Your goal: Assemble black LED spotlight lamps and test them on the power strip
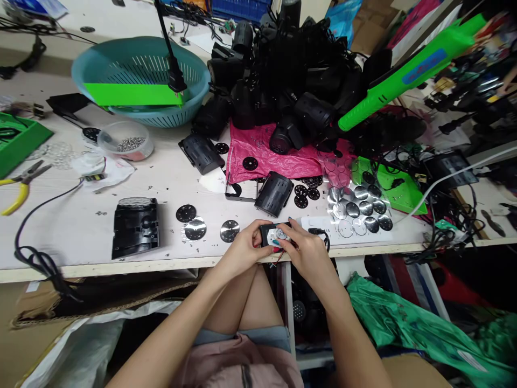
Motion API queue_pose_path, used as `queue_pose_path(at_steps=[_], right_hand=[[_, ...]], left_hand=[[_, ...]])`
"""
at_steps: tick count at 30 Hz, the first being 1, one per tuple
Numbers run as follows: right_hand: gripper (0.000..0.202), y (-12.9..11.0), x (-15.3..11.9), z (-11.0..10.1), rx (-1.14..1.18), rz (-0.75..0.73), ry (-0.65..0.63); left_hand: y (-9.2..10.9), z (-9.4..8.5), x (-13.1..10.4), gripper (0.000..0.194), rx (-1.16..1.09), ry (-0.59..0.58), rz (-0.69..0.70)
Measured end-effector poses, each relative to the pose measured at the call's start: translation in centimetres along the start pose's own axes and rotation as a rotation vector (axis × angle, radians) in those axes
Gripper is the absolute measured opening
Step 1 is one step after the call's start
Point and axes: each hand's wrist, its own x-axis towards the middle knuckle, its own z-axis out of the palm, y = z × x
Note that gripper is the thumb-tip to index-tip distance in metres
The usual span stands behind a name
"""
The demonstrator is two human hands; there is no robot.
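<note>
At the table's front edge, my left hand (246,243) grips the left end of a small black housing (264,231), fingers behind and thumb in front. On the housing's face is a pale plate with a silver round part like a small motor (281,234). My right hand (305,245) holds the housing's right side, its fingertips pressed on the round part. Thin red and dark wires (279,258) hang below. To the left lie a patterned metal disc (230,231), a shiny disc (195,229) and a black perforated disc (186,213). Behind the hands rests a black slotted shell (274,194).
An open black shell (135,226), yellow-handled pliers (24,186) and a tub of screws (126,141) are at left. Behind stand a teal basket (197,81) and a heap of black lamp bodies (299,64). A green electric screwdriver (407,75) hangs at right, above many round discs (365,208).
</note>
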Motion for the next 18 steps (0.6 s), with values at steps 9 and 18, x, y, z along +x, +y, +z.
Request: queue_pose_path(at_steps=[9, 18], right_hand=[[0.035, -0.2, -1.0, 1.1, 0.148, -0.021, 0.126], [0.036, -0.1, -0.7, 0.3, 0.127, -0.052, 0.016]], left_hand=[[-0.3, 0.3, -0.3, 0.049, 0.066, 0.058, 0.025], [0.1, 0.5, 0.0, 0.061, 0.020, -0.003, -0.024]])
